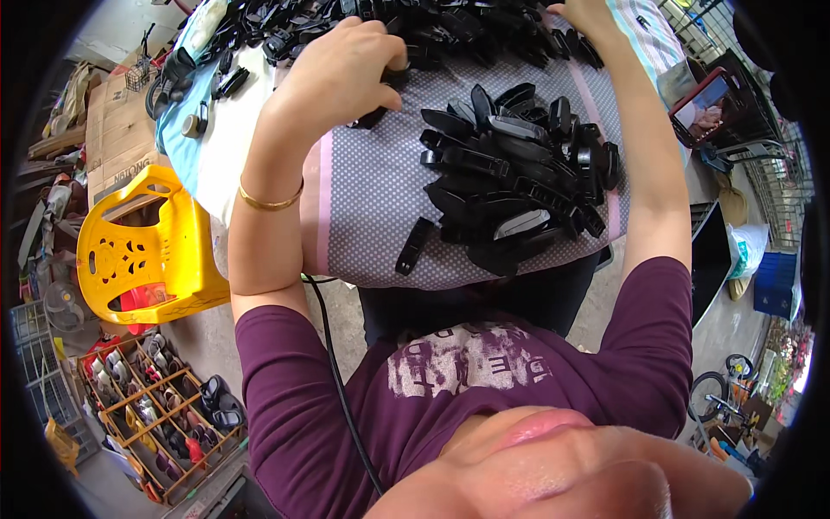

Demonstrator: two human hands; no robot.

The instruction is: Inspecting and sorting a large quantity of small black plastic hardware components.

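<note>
Many long black plastic pieces, clip-like with tapered ends, lie in two heaps on a grey dotted cloth [363,208] with pink stripes. The nearer heap [519,173] sits in the middle, between my forearms. Across the top edge spreads the larger far heap [458,30]. My left hand [346,73] hovers at the near side of that far heap, fingers curved and thumb held apart, with a black piece [372,118] under the thumb. At the far heap's right end is my right hand [588,17], cut by the picture's edge, its fingers mostly out of sight.
A yellow plastic chair [143,251] stands to the left, beyond it a cardboard box [121,130]. Lower left is a shoe rack [160,415]. At the right is a phone or small screen [705,108] beside wire racks. A black cable [333,372] runs down past my left arm.
</note>
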